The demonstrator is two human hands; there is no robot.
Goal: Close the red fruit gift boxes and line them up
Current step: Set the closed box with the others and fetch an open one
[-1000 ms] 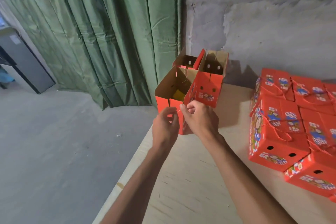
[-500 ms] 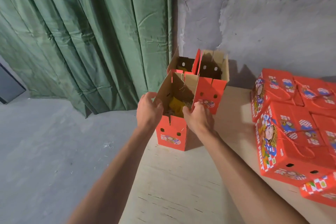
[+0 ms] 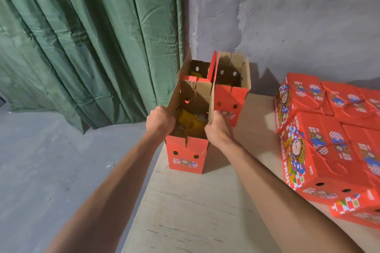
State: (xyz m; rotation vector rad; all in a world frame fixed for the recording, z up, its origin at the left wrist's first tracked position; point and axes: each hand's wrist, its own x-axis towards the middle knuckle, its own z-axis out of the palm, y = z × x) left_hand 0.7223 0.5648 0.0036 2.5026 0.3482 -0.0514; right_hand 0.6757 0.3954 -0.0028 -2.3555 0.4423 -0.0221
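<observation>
An open red fruit gift box stands upright at the table's left edge, its brown flaps raised and yellow filling showing inside. My left hand grips the left flap. My right hand grips the right flap at its lower edge. Two more open red boxes stand behind it, one to the right and one at the back left. Several closed red boxes lie lined up on the right of the table.
The pale wooden table has its left edge running diagonally, with grey floor beyond it. A green curtain hangs at the back left and a grey wall stands behind the boxes.
My hands dropped from pinching the string in front of the box to grasping its left and right flaps. The view moved closer and lower over the open box.
</observation>
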